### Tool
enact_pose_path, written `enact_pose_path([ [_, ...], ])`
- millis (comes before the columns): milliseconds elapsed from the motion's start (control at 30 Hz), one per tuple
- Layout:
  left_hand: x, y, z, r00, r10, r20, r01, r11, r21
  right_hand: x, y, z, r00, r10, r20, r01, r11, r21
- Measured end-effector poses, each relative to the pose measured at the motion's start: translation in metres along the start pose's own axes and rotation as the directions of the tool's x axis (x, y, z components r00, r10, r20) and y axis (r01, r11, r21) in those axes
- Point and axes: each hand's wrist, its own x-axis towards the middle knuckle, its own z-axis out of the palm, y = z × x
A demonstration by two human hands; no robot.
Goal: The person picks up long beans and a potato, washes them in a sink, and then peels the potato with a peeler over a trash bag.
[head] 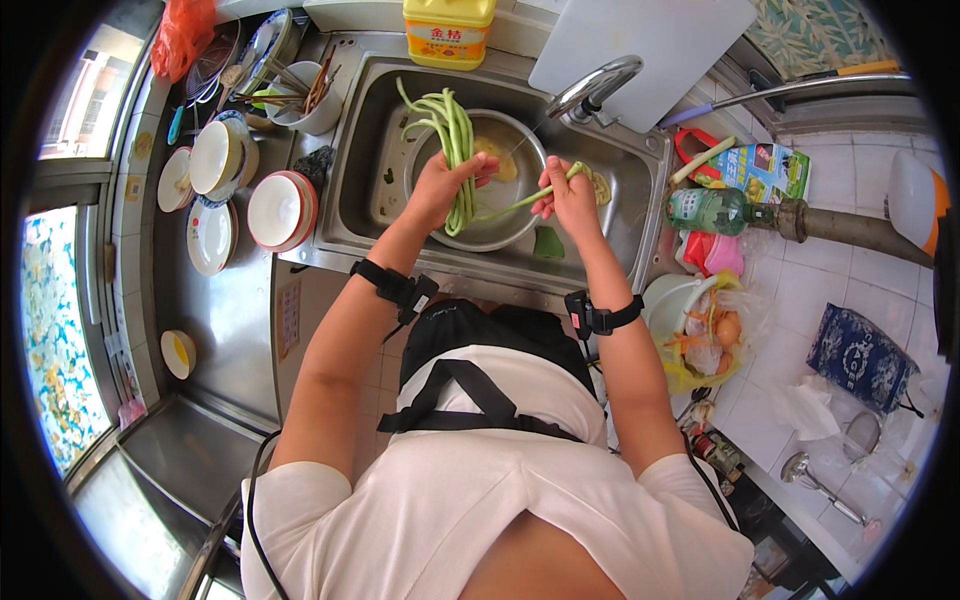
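Note:
My left hand (442, 191) grips a folded bunch of long green beans (461, 142) above a round metal basin (491, 241). Between the fingers of my right hand (571, 201) is the end of a bean (544, 193) that stretches across from the bunch. The basin sits in a stainless steel sink (375, 150), and a yellowish piece (501, 159) lies in it, partly hidden by my left hand. A thin stream of water falls into the basin from the chrome faucet (600, 79). Just beyond my right hand is a pale yellow-green piece (601, 187), too covered to identify.
Bowls (281, 210) and plates (211, 236) stand left of the sink, near a utensil holder (307, 97). Behind it are a yellow jug (448, 34) and a white cutting board (637, 45). On the right are a green bottle (705, 211) and a lined waste bucket (667, 300).

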Motion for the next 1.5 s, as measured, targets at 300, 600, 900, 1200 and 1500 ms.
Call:
enact_pose_path([
  [300,0.014,-0.042,-0.032,0.986,0.103,-0.127,-0.071,0.969,0.235,0.059,0.037,0.04,0.988,0.017,0.154,-0.058,0.963,0.264],
  [600,0.001,-0.048,-0.089,0.885,0.054,-0.463,-0.084,0.995,-0.046,0.133,0.178,0.039,0.995,-0.004,0.103,0.085,0.586,-0.806],
  [900,-0.005,-0.07,-0.096,0.868,-0.123,-0.481,0.02,0.977,-0.213,0.215,0.244,0.09,0.97,0.218,-0.105,-0.178,0.351,-0.919],
  [1200,-0.003,-0.055,-0.084,0.836,-0.207,-0.508,0.081,0.962,-0.26,0.104,0.109,0.086,0.762,0.29,0.579,-0.551,0.76,0.344],
  [1500,-0.008,-0.046,-0.068,0.946,-0.294,-0.136,0.235,0.912,-0.337,0.062,0.063,0.055,0.886,0.133,0.443,-0.132,0.991,-0.034],
])
